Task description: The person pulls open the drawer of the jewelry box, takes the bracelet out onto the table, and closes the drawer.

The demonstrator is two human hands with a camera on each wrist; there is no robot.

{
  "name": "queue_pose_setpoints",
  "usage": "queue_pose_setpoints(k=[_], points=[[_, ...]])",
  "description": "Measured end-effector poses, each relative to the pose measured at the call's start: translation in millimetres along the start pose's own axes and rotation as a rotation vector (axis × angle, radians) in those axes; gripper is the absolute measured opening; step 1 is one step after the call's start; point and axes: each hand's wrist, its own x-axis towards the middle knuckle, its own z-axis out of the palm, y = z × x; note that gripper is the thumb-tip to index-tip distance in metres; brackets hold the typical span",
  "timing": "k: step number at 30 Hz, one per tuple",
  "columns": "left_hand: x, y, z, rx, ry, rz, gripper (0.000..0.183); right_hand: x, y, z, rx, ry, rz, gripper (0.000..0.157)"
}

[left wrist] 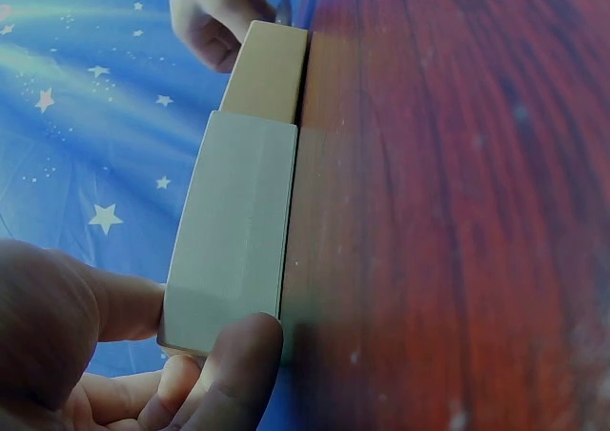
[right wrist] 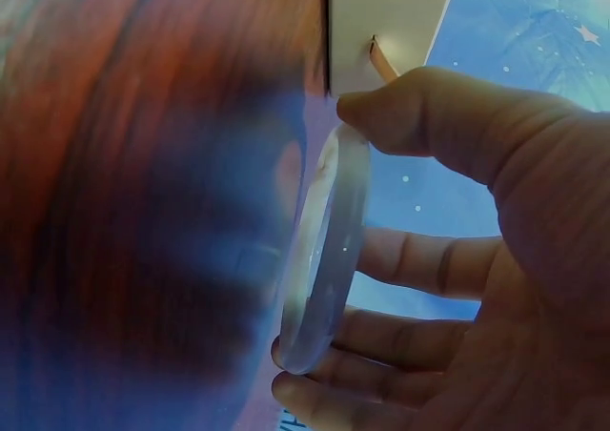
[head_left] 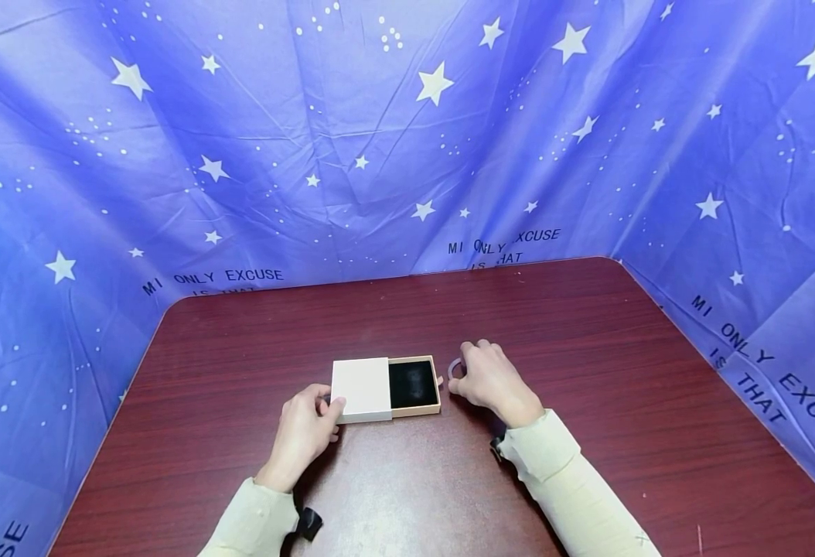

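The left hand (head_left: pixel 303 433) is pinching the left end of a flat white rectangular box cover (head_left: pixel 361 389), its thumb lying on the near corner, and the right hand (head_left: pixel 494 383) is holding a pale, translucent round bangle (right wrist: pixel 346 231) between thumb and fingertips. The bangle is standing on edge, just beyond the right end of a tan, shallow box tray (head_left: pixel 417 411), over a glossy red-brown wood-grain table (head_left: pixel 554 325).

The left hand's place at the closed end is probably serving to steady the cover, leaving the tray's opening unobstructed; the tray is sticking partly out toward the right hand. The right fingers are probably spacing themselves around the ring because it is smooth and offers little to grip. The right thumb is overlapping a small tan ribbon tab (right wrist: pixel 383 61) on the tray's end in the wrist view; whether they are touching cannot be told.

The cover is looking like stiff, matte card with crisp edges. Inside the tray, a black, soft-looking lining (head_left: pixel 412 384) is showing a faint lighter patch. The bangle is catching light along its polished, glassy or stone-like band.
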Motion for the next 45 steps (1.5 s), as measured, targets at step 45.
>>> queue_pose_setpoints(k=[45], points=[[1.2, -2.3, 0.6, 0.003, 0.008, 0.01, 0.03, -3.0, -4.0, 2.7, -0.076, -0.014, 0.028, 0.033]])
